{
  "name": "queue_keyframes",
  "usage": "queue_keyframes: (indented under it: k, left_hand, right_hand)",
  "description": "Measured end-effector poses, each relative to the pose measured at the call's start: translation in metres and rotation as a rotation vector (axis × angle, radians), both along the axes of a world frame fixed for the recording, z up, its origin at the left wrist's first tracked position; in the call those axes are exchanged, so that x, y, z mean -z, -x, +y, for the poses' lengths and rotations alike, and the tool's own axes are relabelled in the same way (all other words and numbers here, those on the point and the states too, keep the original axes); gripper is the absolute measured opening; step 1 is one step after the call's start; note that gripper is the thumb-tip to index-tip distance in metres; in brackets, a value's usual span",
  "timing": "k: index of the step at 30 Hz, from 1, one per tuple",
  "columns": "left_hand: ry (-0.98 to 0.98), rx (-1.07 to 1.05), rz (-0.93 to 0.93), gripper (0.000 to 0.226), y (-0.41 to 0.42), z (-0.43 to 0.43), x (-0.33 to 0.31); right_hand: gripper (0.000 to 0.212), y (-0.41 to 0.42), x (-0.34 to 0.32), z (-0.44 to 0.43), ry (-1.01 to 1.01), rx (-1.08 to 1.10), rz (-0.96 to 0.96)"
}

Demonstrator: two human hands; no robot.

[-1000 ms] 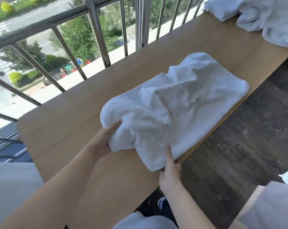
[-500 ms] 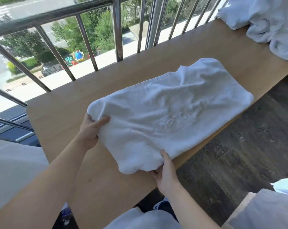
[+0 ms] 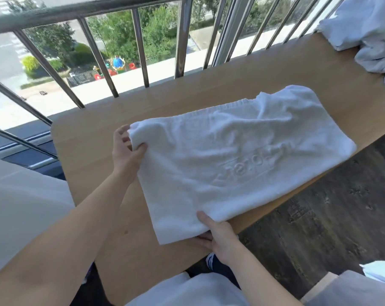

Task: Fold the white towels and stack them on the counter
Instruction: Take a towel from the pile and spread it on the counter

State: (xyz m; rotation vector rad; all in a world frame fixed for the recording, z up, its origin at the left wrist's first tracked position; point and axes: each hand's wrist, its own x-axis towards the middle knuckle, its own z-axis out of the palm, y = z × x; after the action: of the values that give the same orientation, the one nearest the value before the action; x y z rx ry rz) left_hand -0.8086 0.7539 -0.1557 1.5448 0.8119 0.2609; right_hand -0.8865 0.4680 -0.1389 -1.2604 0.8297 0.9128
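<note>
A white towel (image 3: 238,160) with raised lettering lies spread flat across the wooden counter (image 3: 81,155), its near edge reaching the counter's front. My left hand (image 3: 126,151) pinches the towel's far left corner between thumb and fingers. My right hand (image 3: 218,236) pinches the near left corner, thumb on top and fingers underneath. A heap of crumpled white towels (image 3: 368,38) sits at the counter's far right end.
A metal railing (image 3: 140,51) runs along the counter's far side, with a street and trees far below. Dark wood floor (image 3: 333,228) lies to the right. A pale surface with white cloth (image 3: 377,274) shows at the lower right corner.
The bunched towel has been pulled out flat and smooth. Both hands moved apart along its left edge, the left toward the railing and the right to the near corner.
</note>
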Motion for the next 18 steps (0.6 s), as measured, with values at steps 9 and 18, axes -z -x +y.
queue_keyframes:
  k: [9,18]
  left_hand:
    - [0.223,-0.073,0.140,0.070,0.027,-0.013,0.004]
    - [-0.031,-0.159,0.299,0.054,0.056,-0.063,0.007]
  right_hand:
    - [0.039,-0.021,0.007,-0.012,0.121,0.305,-0.033]
    - [0.048,-0.065,0.007,-0.055,0.106,0.471,-0.061]
